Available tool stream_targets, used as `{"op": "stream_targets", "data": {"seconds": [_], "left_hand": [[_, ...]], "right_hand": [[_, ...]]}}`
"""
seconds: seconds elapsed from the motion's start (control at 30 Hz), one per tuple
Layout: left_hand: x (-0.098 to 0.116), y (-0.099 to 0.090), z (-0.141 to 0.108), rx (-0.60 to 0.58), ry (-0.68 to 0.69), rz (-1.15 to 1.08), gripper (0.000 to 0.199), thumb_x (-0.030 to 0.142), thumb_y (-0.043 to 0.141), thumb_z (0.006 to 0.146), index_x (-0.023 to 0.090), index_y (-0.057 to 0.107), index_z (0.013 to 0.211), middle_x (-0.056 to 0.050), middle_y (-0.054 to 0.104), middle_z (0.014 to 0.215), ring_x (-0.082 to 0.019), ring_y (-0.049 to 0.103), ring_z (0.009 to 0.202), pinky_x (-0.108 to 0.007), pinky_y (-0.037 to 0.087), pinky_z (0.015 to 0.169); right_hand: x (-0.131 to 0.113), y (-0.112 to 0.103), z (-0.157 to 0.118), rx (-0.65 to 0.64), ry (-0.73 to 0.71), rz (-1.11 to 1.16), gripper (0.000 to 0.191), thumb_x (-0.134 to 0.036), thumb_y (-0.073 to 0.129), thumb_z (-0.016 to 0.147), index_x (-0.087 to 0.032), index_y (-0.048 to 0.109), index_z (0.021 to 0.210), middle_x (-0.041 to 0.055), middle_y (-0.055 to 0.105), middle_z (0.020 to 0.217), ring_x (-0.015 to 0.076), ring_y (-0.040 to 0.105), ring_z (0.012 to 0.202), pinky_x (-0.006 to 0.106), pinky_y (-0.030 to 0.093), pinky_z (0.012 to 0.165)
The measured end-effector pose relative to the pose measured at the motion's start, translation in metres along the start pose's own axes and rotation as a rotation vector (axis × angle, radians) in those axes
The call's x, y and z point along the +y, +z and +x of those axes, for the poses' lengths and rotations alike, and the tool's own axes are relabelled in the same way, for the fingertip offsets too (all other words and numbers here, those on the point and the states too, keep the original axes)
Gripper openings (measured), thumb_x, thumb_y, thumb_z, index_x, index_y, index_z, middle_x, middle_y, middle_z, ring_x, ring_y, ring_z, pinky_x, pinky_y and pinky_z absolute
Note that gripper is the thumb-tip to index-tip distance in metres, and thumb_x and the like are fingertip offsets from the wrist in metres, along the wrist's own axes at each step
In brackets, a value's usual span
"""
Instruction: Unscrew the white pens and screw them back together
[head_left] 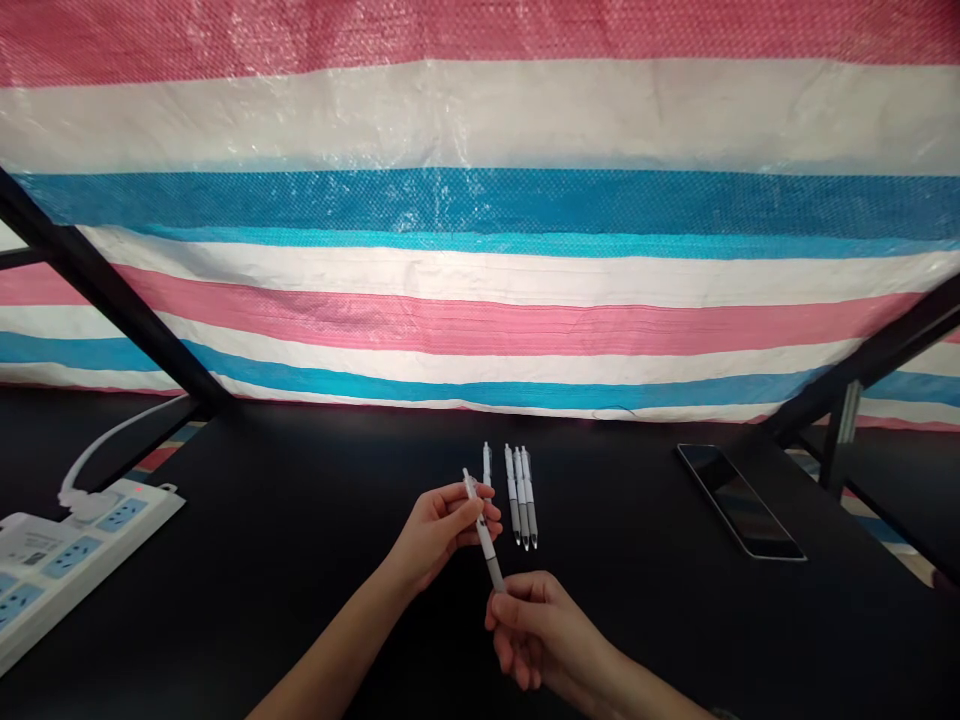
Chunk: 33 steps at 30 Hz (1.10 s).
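Observation:
Between both hands, a white pen with a grey grip (486,540) is held tilted above the black table. My left hand (439,530) pinches its upper part near the clicker end. Lower down, the fingers of my right hand (536,625) close around the grey grip, hiding the tip. Just beyond my left fingers lies another white pen (487,460), its lower part hidden behind that hand. To the right of it, three similar pens (521,495) lie side by side, clickers pointing away from me.
A black smartphone (741,500) lies on the black table (615,500) at the right. At the left sits a white power strip (90,560) with a plugged-in cable. Black metal bars (127,300) and a striped plastic sheet (480,330) bound the far side.

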<state>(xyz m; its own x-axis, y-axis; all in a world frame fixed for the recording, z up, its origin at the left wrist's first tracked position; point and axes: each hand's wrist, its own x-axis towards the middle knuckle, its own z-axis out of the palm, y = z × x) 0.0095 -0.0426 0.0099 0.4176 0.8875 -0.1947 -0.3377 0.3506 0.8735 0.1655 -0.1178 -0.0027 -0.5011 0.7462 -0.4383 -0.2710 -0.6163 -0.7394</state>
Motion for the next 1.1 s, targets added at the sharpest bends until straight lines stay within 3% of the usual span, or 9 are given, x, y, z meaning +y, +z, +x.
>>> {"op": "stream_targets", "data": {"seconds": [0.17, 0.3, 0.4, 0.47, 0.53, 0.8, 0.97, 1.1], "left_hand": [[0.001, 0.0, 0.0, 0.005, 0.004, 0.007, 0.023, 0.027, 0.067, 0.078, 0.01, 0.067, 0.093, -0.009, 0.067, 0.078, -0.017, 0.064, 0.072, -0.031, 0.053, 0.071], [0.004, -0.002, 0.0, -0.022, -0.034, -0.056, 0.017, 0.027, 0.066, 0.078, 0.012, 0.066, 0.086, -0.006, 0.065, 0.076, -0.016, 0.064, 0.068, -0.028, 0.052, 0.067], [0.006, -0.003, -0.001, -0.049, -0.041, -0.045, 0.016, 0.028, 0.068, 0.075, 0.012, 0.065, 0.078, -0.004, 0.062, 0.068, -0.016, 0.064, 0.063, -0.025, 0.051, 0.059], [0.006, -0.002, -0.002, -0.037, -0.021, -0.006, 0.017, 0.027, 0.072, 0.071, 0.011, 0.066, 0.076, -0.004, 0.061, 0.065, -0.017, 0.064, 0.061, -0.025, 0.05, 0.057], [0.006, -0.001, -0.003, 0.001, -0.001, 0.018, 0.018, 0.027, 0.074, 0.068, 0.011, 0.065, 0.073, -0.004, 0.061, 0.065, -0.018, 0.064, 0.06, -0.027, 0.051, 0.058], [-0.003, 0.002, -0.003, 0.097, -0.008, 0.022, 0.017, 0.026, 0.074, 0.066, 0.011, 0.065, 0.067, -0.004, 0.061, 0.062, -0.017, 0.063, 0.057, -0.029, 0.051, 0.057], [-0.004, 0.004, -0.002, 0.143, 0.01, 0.075, 0.017, 0.027, 0.073, 0.067, 0.012, 0.065, 0.067, -0.003, 0.061, 0.062, -0.018, 0.062, 0.057, -0.029, 0.051, 0.056], [0.001, 0.003, -0.001, 0.136, 0.032, 0.057, 0.018, 0.028, 0.073, 0.069, 0.012, 0.066, 0.073, -0.003, 0.061, 0.064, -0.017, 0.062, 0.059, -0.028, 0.051, 0.059]], "right_hand": [[0.001, 0.0, 0.001, -0.023, -0.04, 0.035, 0.034, -0.04, 0.067, 0.074, -0.007, 0.061, 0.077, 0.0026, 0.059, 0.051, 0.0066, 0.05, 0.037, 0.014, 0.031, 0.035], [0.002, 0.0, 0.002, -0.221, 0.001, 0.242, 0.044, -0.046, 0.058, 0.081, -0.008, 0.059, 0.105, 0.0096, 0.066, 0.078, 0.0153, 0.064, 0.061, 0.022, 0.046, 0.049], [0.007, -0.003, 0.003, -0.33, 0.042, 0.244, 0.041, -0.045, 0.054, 0.084, -0.007, 0.06, 0.099, 0.0051, 0.062, 0.064, 0.0107, 0.057, 0.045, 0.019, 0.04, 0.04], [0.011, -0.006, 0.005, -0.314, 0.02, 0.192, 0.036, -0.043, 0.056, 0.083, -0.007, 0.06, 0.084, 0.0007, 0.056, 0.05, 0.0058, 0.045, 0.033, 0.016, 0.03, 0.034], [0.012, -0.008, 0.006, -0.261, 0.011, 0.139, 0.035, -0.042, 0.059, 0.081, -0.007, 0.059, 0.077, 0.0013, 0.056, 0.049, 0.0039, 0.04, 0.03, 0.015, 0.023, 0.031], [0.002, 0.001, 0.0, -0.025, 0.057, -0.013, 0.038, -0.047, 0.063, 0.072, -0.009, 0.059, 0.067, 0.0019, 0.056, 0.047, 0.0038, 0.038, 0.028, 0.016, 0.016, 0.027], [0.002, 0.006, -0.003, 0.092, 0.038, -0.081, 0.035, -0.043, 0.068, 0.069, -0.01, 0.058, 0.067, -0.0002, 0.055, 0.048, 0.0049, 0.042, 0.031, 0.015, 0.022, 0.028], [0.002, 0.002, -0.001, -0.004, -0.006, 0.089, 0.038, -0.043, 0.067, 0.073, -0.009, 0.06, 0.085, 0.0034, 0.061, 0.062, 0.0092, 0.055, 0.046, 0.017, 0.038, 0.04]]}}
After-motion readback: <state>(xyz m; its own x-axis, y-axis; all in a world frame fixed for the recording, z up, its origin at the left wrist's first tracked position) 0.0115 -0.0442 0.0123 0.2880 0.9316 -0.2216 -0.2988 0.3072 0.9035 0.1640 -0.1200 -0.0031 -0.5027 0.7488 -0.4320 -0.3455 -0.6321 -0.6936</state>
